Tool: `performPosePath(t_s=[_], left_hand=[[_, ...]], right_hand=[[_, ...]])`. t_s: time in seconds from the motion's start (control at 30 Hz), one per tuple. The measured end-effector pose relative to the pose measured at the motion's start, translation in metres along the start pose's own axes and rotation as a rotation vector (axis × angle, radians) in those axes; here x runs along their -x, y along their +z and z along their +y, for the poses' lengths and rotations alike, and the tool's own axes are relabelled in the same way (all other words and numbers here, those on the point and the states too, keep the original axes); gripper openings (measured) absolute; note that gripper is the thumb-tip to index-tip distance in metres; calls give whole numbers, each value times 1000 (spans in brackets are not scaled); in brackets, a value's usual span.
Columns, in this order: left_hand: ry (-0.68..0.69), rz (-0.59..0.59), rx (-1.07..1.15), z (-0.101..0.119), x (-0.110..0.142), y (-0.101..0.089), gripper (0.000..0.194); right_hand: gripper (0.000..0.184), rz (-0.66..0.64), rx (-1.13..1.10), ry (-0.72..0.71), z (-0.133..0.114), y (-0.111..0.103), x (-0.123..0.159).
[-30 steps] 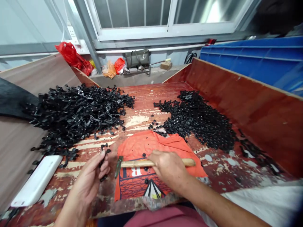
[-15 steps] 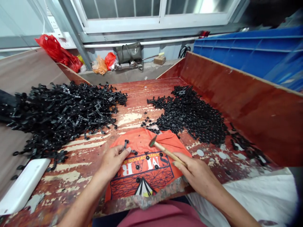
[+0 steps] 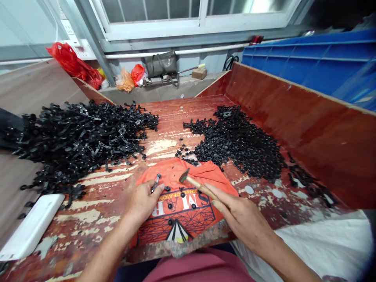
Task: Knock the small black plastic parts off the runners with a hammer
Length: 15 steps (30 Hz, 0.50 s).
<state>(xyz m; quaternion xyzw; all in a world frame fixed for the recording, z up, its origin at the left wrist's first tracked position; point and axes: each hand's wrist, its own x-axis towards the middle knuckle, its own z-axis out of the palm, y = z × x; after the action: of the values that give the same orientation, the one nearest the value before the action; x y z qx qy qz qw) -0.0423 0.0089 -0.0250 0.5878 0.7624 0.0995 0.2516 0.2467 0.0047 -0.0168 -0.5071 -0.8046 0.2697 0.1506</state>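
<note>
My left hand (image 3: 145, 203) pinches a small black linkage part (image 3: 156, 182) over the left side of an orange printed cloth (image 3: 164, 170). My right hand (image 3: 235, 207) is closed round the wooden handle of a hammer (image 3: 202, 188). The hammer's head is raised toward the middle of the cloth, to the right of the black part. Several small round black pieces (image 3: 170, 206) lie scattered on the cloth between my hands. My fingers hide some of the held part.
Black linkage parts form a large pile (image 3: 82, 137) on the left and another pile (image 3: 241, 145) on the right. A white power bank (image 3: 32, 227) lies at the left. Wooden boards (image 3: 293, 121) wall the table; a blue crate (image 3: 311, 70) stands beyond the right one.
My left hand has moved right onto the cloth with the black part. The hammer, earlier lying crosswise under my right hand, is now gripped by its handle with the head pointing away.
</note>
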Motion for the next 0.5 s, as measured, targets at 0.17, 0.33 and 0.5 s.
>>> performPosePath(t_s=[0.17, 0.33, 0.5], left_hand=[[-31, -16, 6, 3, 1, -2, 32], [7, 7, 71, 5, 2, -3, 34], [-7, 13, 62, 5, 3, -3, 34]], right_hand=[[47, 75, -13, -152, -24, -4, 1], [49, 43, 64, -157, -27, 12, -3], [50, 50, 38, -139, -23, 19, -4]])
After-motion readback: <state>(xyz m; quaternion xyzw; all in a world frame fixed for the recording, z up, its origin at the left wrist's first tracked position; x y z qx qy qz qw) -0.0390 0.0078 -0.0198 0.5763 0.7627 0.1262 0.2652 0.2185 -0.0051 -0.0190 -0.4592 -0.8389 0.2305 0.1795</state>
